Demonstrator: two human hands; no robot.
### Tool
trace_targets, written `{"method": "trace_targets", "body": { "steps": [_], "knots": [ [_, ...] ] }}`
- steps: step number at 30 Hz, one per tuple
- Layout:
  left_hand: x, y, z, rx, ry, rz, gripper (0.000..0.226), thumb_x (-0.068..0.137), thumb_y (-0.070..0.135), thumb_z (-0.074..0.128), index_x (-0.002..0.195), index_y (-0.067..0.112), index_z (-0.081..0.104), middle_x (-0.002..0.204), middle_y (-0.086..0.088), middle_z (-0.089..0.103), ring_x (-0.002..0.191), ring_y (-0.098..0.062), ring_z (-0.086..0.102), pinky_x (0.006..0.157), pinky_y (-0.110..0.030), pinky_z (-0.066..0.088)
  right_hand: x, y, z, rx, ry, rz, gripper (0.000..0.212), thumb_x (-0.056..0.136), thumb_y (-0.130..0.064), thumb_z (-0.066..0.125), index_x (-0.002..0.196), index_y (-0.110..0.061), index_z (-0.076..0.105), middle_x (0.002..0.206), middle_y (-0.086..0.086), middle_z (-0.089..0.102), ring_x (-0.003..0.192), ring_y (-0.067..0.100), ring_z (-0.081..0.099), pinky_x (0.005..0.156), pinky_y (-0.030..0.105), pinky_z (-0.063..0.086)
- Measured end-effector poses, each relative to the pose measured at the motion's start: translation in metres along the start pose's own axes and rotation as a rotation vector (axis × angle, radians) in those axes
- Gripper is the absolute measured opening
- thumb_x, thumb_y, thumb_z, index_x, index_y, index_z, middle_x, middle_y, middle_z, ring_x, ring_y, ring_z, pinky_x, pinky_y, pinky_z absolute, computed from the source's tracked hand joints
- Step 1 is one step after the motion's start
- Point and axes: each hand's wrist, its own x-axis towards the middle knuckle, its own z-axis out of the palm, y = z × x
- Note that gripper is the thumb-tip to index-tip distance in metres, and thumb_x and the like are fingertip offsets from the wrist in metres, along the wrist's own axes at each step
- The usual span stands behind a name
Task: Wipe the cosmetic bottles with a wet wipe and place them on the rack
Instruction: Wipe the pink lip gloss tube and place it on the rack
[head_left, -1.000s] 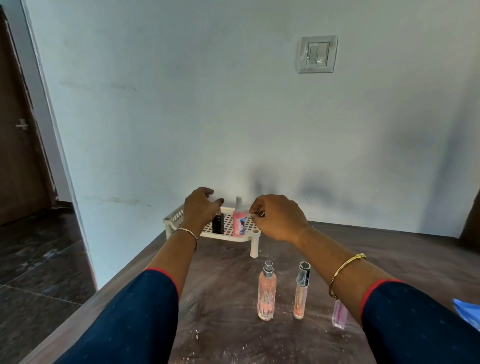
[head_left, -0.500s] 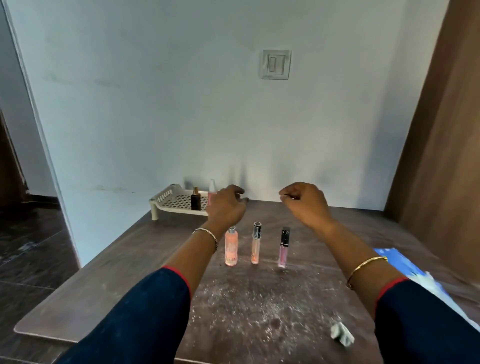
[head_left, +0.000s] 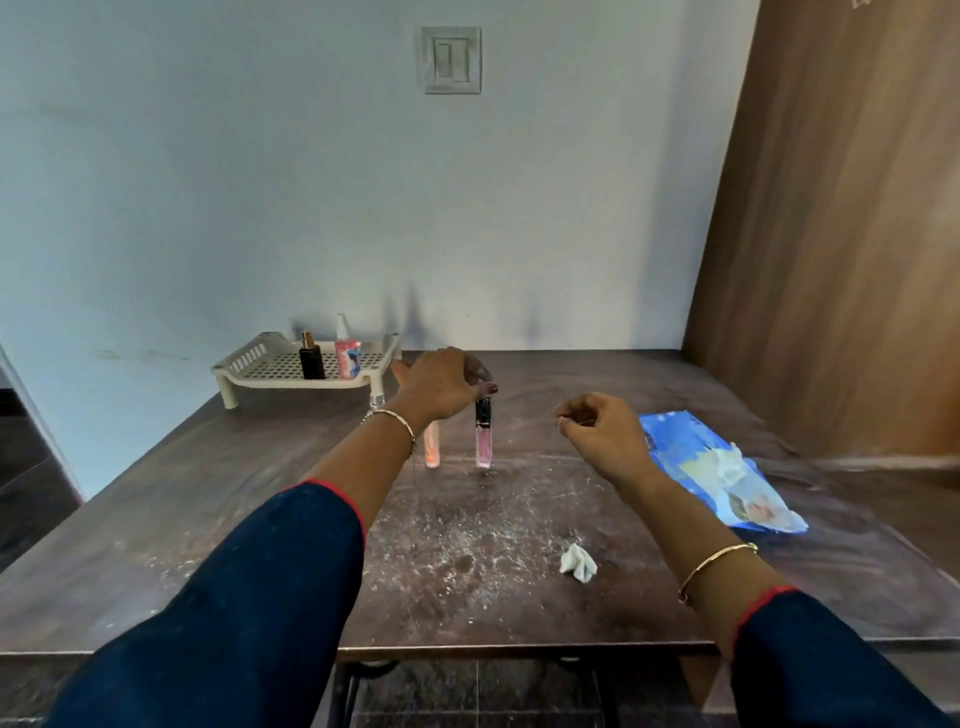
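The table (head_left: 260, 519) carries a rack (head_left: 249, 358) at its far left corner, where a black bottle (head_left: 311, 358) and a spray bottle (head_left: 347, 358) stand upright. A blue wipe pack (head_left: 691, 457) lies flat on the right. The left hand (head_left: 441, 384) curls over the pink tube (head_left: 483, 441), apparently pinching its black cap. The tube stands mid-table, long axis vertical and cap up, just beside an upright peach tube (head_left: 431, 449). The right hand (head_left: 602, 434) hangs loosely curled, holding nothing. A crumpled wipe (head_left: 577, 561) lies near the front edge.
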Motion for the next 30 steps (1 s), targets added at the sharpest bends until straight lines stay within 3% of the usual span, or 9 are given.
{"method": "trace_targets", "body": {
  "steps": [3,5,12,18,24,30],
  "knots": [
    [0.003,0.001,0.002,0.066,-0.030,0.017,0.035,0.081,0.058,0.060,0.104,0.033,0.068,0.107,0.014,0.068,0.112,-0.013,0.054,0.104,-0.048,0.024,-0.002,0.004,0.002,-0.004,-0.006,0.015,0.016,0.080,-0.016,0.069,0.072,-0.029,0.066,0.070,-0.012,0.066,0.067,0.005,0.061,0.063,0.022,0.048],
    [0.004,0.000,0.003,0.078,-0.048,0.019,0.037,0.081,0.060,0.060,0.103,0.032,0.069,0.106,0.014,0.068,0.110,-0.012,0.054,0.105,-0.048,0.023,-0.004,0.005,0.004,0.014,-0.016,0.021,0.015,0.081,-0.015,0.068,0.073,-0.028,0.066,0.072,-0.011,0.067,0.070,0.007,0.063,0.067,0.027,0.051],
    [0.005,-0.003,0.005,-0.065,-0.056,0.059,0.028,0.078,0.050,0.069,0.095,0.028,0.072,0.096,0.010,0.071,0.103,-0.013,0.061,0.101,-0.041,0.038,-0.007,0.005,0.013,0.072,-0.027,0.051,0.010,0.081,-0.015,0.068,0.077,-0.024,0.068,0.076,-0.005,0.070,0.075,0.013,0.066,0.071,0.030,0.053],
    [0.005,-0.004,0.009,-0.109,-0.053,0.048,0.025,0.077,0.046,0.071,0.091,0.025,0.072,0.092,0.009,0.072,0.100,-0.014,0.063,0.102,-0.050,0.038,-0.011,0.003,0.011,0.084,-0.027,0.065,0.008,0.081,-0.015,0.067,0.078,-0.022,0.069,0.076,-0.003,0.070,0.070,0.012,0.064,0.067,0.030,0.052],
    [-0.009,0.001,0.004,-0.138,0.060,0.001,0.031,0.074,0.051,0.072,0.098,0.030,0.067,0.073,0.020,0.065,0.097,-0.006,0.061,0.102,-0.043,0.027,-0.024,0.004,-0.002,0.120,-0.040,0.098,0.013,0.083,-0.012,0.066,0.077,-0.023,0.067,0.069,-0.007,0.065,0.061,0.008,0.057,0.056,0.020,0.047],
    [-0.034,0.004,-0.012,-0.195,0.017,0.008,0.039,0.070,0.050,0.076,0.102,0.029,0.065,0.082,0.013,0.070,0.096,-0.008,0.064,0.102,-0.044,0.035,-0.046,0.003,-0.016,0.083,-0.077,0.098,0.014,0.082,-0.014,0.068,0.075,-0.025,0.067,0.073,-0.007,0.067,0.065,0.006,0.059,0.062,0.020,0.048]
  ]
}}
